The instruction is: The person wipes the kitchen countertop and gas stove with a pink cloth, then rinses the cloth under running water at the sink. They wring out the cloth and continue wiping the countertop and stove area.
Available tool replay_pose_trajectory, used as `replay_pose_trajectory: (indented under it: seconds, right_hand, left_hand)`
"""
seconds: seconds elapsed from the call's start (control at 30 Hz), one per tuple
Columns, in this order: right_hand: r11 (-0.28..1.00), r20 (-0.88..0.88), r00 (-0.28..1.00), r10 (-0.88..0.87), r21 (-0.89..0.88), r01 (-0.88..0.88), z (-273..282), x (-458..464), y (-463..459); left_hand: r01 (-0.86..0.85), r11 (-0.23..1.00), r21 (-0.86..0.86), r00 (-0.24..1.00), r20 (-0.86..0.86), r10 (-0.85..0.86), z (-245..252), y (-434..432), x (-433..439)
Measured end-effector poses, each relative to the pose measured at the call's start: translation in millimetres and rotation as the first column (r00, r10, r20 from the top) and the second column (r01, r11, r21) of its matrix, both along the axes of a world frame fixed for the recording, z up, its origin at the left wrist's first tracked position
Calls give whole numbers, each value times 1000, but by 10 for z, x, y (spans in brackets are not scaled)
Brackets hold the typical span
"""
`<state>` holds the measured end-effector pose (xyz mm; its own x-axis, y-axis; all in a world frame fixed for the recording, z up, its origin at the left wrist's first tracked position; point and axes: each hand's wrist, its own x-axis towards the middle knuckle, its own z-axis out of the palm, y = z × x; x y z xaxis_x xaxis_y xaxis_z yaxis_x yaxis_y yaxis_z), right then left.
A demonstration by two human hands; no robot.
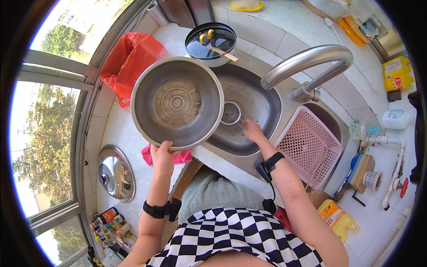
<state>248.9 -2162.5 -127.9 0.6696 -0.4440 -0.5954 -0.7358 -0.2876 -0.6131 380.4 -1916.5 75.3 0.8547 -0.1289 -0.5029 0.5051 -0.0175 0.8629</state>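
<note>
My left hand (162, 155) grips the near rim of a large stainless steel bowl (176, 103), thumb over the edge. The bowl tilts towards me over the left side of the sink and the counter, and no food shows inside it. Down in the steel sink basin (263, 110), my right hand (252, 131) holds the thin handle of a small round mesh strainer (231, 112). The strainer lies at the basin's bottom, partly behind the bowl's rim. A curved steel faucet (307, 60) arches over the basin; I cannot tell any water running from it.
A lidded pot (210, 43) with chopsticks on top stands behind the sink. A pink perforated basket (308, 143) sits in the right basin. Left lie a red plastic bag (128, 63), a pink cloth (181, 157) and a steel lid (116, 173). Several bottles (113, 228) stand lower left.
</note>
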Motion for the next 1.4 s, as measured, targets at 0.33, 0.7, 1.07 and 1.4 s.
replay_pose_trajectory:
  seconds: [0.33,0.7,1.07,1.4]
  right_hand:
    - [1000,-68,997,26,12,-25,34,33,-3]
    - [999,-92,995,41,8,-41,-77,87,9]
    - [999,-142,989,45,8,-44,-86,101,-4]
    - [910,-75,992,98,-398,-120,217,98,71]
  left_hand:
    - [-85,990,-110,995,-65,78,-8,163,41]
    - [-54,992,-113,994,-96,43,49,186,30]
    - [-44,993,-111,996,-88,34,50,192,8]
    - [-35,993,-115,997,-78,27,59,168,-1]
